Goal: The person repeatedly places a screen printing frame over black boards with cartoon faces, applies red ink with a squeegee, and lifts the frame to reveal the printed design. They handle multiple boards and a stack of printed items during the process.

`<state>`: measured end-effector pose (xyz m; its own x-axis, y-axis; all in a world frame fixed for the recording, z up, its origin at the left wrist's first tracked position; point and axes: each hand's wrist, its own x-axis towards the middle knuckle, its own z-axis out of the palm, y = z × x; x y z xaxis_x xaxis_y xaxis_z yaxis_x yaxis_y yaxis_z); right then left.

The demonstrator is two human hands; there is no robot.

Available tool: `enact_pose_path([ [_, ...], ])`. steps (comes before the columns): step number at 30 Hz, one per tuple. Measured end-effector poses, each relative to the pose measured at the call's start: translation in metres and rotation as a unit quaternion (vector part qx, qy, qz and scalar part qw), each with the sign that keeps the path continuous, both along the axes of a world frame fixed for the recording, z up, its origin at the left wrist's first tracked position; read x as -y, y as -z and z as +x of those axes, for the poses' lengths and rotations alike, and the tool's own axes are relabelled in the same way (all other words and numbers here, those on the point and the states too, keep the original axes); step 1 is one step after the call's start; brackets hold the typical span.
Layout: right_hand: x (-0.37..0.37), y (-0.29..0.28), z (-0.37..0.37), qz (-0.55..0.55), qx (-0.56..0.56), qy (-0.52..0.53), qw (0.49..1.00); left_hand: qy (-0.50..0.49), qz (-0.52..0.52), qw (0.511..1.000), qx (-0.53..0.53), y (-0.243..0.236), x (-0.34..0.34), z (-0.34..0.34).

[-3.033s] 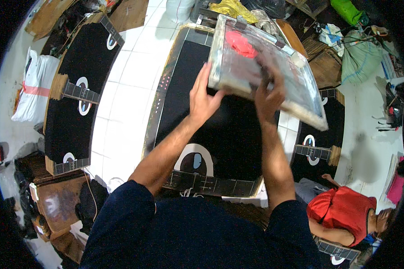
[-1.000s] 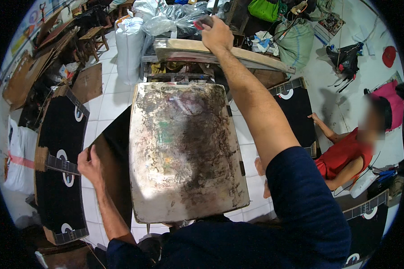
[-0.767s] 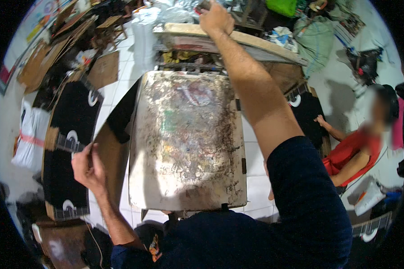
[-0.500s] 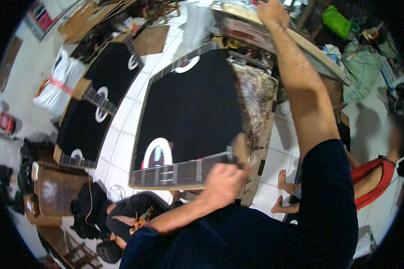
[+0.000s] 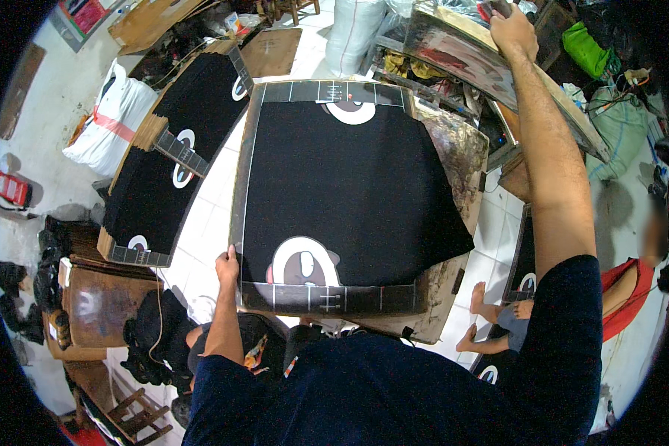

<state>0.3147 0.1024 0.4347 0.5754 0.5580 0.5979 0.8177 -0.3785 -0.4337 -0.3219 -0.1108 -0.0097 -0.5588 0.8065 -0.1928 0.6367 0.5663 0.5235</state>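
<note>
My left hand (image 5: 227, 264) grips the lower left edge of a board (image 5: 314, 298) carrying black fabric (image 5: 342, 186) with white-ringed, eye-like prints and dark marked strips at both ends. It lies over the stained pale platen (image 5: 462, 167), which shows at the right. My right hand (image 5: 513, 30) reaches to the top right, fingers closed round a dark object with red on it (image 5: 498, 10), above the upper edge of a tilted screen frame (image 5: 461, 56) with red smears. Whether that object is fixed to the frame, I cannot tell.
Similar black boards (image 5: 137, 208) lie at left and right. A white sack (image 5: 108, 126) leans left; a tall sack (image 5: 349, 37) and green bag (image 5: 583, 48) stand behind. A person in red (image 5: 617, 297) sits right with bare feet beside the platen; someone in dark clothing (image 5: 253, 342) is below me.
My left hand has swung the fabric board from the left over the platen and moved to its left edge. The view has turned leftward; my right hand stays raised at the frame.
</note>
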Motion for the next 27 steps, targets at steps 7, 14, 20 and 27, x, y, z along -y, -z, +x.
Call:
enact_pose_path([
  [7,-0.041,-0.009,0.05,-0.043,0.076,0.054,0.995,0.002,0.081,0.975,0.206,-0.044,0.006,-0.001],
  [14,-0.034,0.002,0.067,-0.054,0.09,0.065,0.992,0.095,-0.013,0.979,0.178,-0.005,-0.028,0.054],
  [20,-0.012,0.014,0.02,0.076,0.04,0.033,0.996,0.213,0.024,0.948,0.236,0.002,-0.02,0.067],
  [27,-0.012,0.0,0.004,0.047,0.021,0.057,0.997,0.359,-0.055,0.927,0.096,-0.046,-0.025,0.03],
])
